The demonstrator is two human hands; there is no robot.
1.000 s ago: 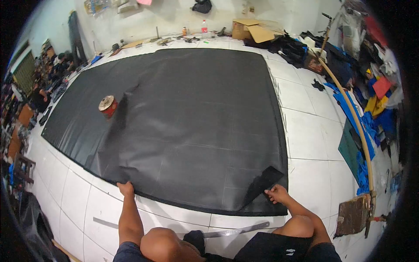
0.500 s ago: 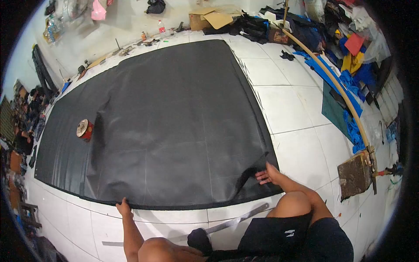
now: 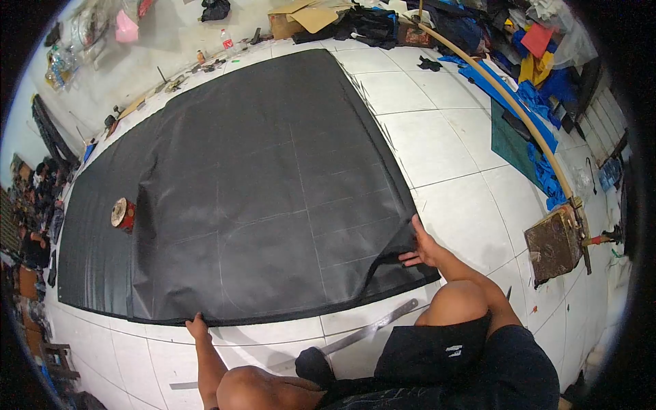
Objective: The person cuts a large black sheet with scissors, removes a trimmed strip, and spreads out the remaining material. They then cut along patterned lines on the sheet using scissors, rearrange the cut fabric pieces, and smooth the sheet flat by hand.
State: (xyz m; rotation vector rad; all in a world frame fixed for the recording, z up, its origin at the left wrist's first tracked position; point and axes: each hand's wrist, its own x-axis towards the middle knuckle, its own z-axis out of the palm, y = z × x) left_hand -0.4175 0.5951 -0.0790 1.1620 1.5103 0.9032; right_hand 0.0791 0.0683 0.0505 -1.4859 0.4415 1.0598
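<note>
A large black sheet (image 3: 260,205) with faint pale lines lies over the floor in front of me. My left hand (image 3: 199,329) pinches its near edge, thumb on top and fingers hidden below. At the sheet's near right corner, my right hand (image 3: 426,247) touches a raised fold with thumb and fingers spread apart. Under the sheet's left side shows a ribbed black layer (image 3: 96,239). A round red tin (image 3: 123,215) with a pale top stands there. Between my legs and the sheet, a metal ruler (image 3: 372,329) lies on the tiles.
White floor tiles (image 3: 437,150) surround the sheet. To the right is a brown block (image 3: 555,247) with a curved wooden pole (image 3: 509,96) rising from it. Heaped cloth and plastic (image 3: 540,61) fill the far right. Cardboard (image 3: 304,17) and a bottle (image 3: 227,41) stand by the back wall.
The raised corner flap has come down flatter, and my right hand has moved up slightly along the right edge. My left hand stays on the near edge. The view has shifted a little.
</note>
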